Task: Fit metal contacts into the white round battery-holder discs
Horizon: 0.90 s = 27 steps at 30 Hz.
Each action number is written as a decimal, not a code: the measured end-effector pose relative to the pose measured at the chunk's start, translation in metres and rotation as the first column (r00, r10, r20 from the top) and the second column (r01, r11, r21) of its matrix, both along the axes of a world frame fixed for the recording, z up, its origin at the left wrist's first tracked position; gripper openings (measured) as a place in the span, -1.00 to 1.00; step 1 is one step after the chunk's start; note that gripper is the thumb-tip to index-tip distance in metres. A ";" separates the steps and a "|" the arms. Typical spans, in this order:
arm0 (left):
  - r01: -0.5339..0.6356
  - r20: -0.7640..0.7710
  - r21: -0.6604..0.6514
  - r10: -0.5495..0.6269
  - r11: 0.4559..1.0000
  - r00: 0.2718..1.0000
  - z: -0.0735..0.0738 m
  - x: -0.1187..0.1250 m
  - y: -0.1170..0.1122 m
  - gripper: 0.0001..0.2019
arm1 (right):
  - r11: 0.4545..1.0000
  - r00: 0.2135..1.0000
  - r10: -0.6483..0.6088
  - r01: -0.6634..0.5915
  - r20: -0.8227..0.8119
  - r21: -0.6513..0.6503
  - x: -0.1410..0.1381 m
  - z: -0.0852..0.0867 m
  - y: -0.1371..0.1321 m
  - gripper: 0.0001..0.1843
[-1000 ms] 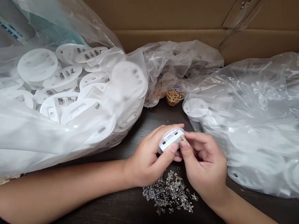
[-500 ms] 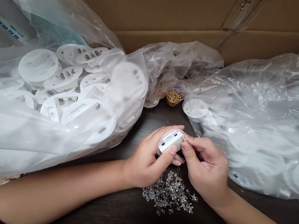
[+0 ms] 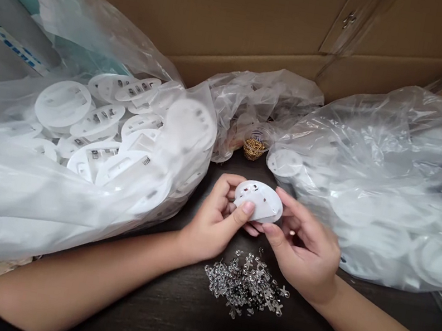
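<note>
I have just tipped the white disc round, so more of its wide round face shows now, where a moment ago I saw mostly the blocky part with its slots. My right hand has let its pinch at the block's corner go wider and has moved to the rim. I think this means I am between two bits of work, just turning the piece; I can't tell if the little part I was pinching is in it. My left hand is clamped on the disc, thumb on the front and fingers behind. My right finger and thumb hold its rim at about 2 and 4 o'clock, and a tiny pale tip pokes out between my right fingers, too small to name. With the disc as the clock's middle, the pile of metal clips sits near at 6, the cup of gold bits just before 12, the left bag at 9 to 10, and the right bag at 2 to 3. The gap at 12 is thin, and the right bag's edge is just beside my knuckles. The most room is on the dark table from 6 to 8.
</note>
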State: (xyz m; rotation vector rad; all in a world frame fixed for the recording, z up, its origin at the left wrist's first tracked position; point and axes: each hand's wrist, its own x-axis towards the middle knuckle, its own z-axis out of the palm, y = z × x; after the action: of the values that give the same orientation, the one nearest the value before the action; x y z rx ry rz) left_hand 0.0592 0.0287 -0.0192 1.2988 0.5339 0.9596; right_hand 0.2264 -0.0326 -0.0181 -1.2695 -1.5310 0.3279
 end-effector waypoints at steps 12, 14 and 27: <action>0.235 -0.093 -0.231 -0.262 0.944 0.961 0.002 0.002 0.003 -0.56 | 0.987 0.978 0.153 -0.157 -0.144 -0.016 0.003 0.004 0.006 -0.39; 0.028 -0.209 -0.155 -0.060 0.987 0.976 -0.001 0.000 0.009 -0.61 | 0.995 0.993 0.090 -0.092 -0.073 -0.026 0.007 0.009 0.009 -0.43; 0.155 -0.593 0.610 0.318 0.777 0.740 -0.005 -0.009 0.021 -0.84 | 0.969 0.658 -0.101 0.234 0.746 -0.075 0.024 -0.010 -0.015 -0.40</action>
State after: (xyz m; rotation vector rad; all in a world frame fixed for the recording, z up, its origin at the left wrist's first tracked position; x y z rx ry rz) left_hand 0.0498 0.0495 -0.0247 2.3019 0.8802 0.7327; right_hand 0.2506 -0.0474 -0.0284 -1.7998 -2.0674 -0.2416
